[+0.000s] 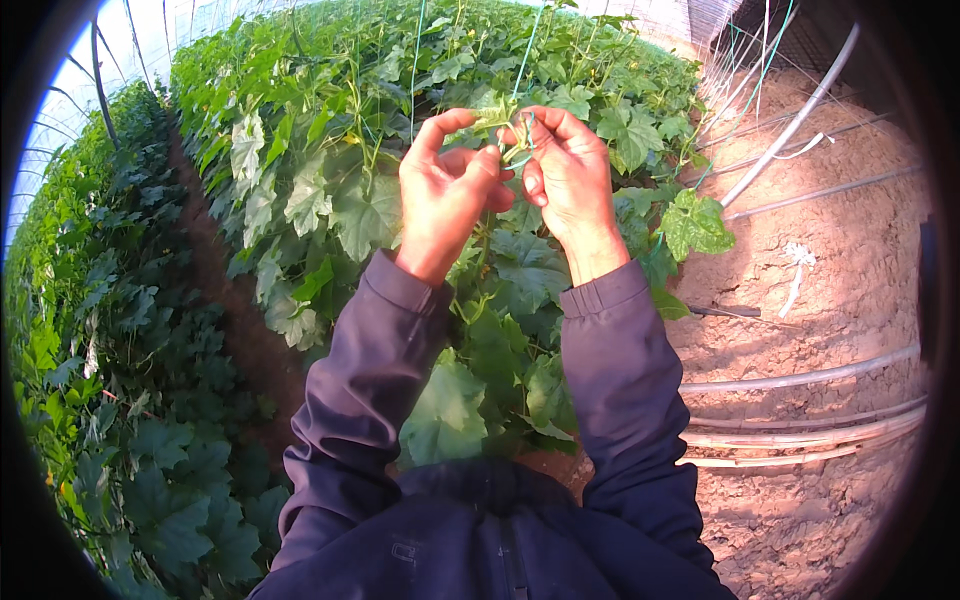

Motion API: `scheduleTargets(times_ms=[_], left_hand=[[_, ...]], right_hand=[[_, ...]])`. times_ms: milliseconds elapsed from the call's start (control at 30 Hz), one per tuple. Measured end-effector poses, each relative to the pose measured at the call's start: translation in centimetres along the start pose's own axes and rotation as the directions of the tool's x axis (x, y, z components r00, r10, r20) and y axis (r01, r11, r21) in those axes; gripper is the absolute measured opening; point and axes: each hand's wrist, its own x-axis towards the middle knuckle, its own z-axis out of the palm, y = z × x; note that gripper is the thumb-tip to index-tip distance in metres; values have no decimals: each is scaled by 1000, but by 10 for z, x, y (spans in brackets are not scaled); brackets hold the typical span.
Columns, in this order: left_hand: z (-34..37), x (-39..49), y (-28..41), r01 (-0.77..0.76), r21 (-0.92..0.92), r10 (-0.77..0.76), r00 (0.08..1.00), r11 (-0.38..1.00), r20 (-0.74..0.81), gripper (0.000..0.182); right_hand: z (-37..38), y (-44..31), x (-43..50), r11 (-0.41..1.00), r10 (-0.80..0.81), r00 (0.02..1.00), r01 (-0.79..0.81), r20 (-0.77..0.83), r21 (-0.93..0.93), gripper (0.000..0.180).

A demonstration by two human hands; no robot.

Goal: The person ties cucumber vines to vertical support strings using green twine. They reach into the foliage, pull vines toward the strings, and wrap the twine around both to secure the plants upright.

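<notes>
A pale green vine tip [495, 114] with young leaves and a stem stands between my hands at the top centre. My left hand [448, 176] is curled at the stem, its thumb against the fingers and its index finger arched beside the tip. Green twine [529, 49] comes down from above to the shoot. With bent fingers, my right hand [576, 169] pinches the twine where it loops round the stem. Exactly how the left fingertips meet the stem is partly hidden. Broad lobed leaves [529, 262] of the same kind of plant hang below my hands.
Dense rows of vines [315, 97] on strings stretch ahead and left, with a dark soil path [217, 277] between them. At right, a slanting pole [795, 120], bamboo canes [810, 439] and a white strip [798, 259] lie against or on bare earth [847, 307].
</notes>
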Motion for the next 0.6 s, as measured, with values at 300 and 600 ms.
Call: scheduleTargets(times_ms=[300, 600], left_hand=[[5, 8, 10, -7, 4, 7, 1000, 1000, -11, 46], [3, 13, 26, -107, 66, 106, 994, 992, 20, 44]], right_hand=[[1, -1, 25, 415, -801, 593, 648, 80, -639, 5], [32, -62, 25, -87, -843, 329, 695, 424, -713, 5]])
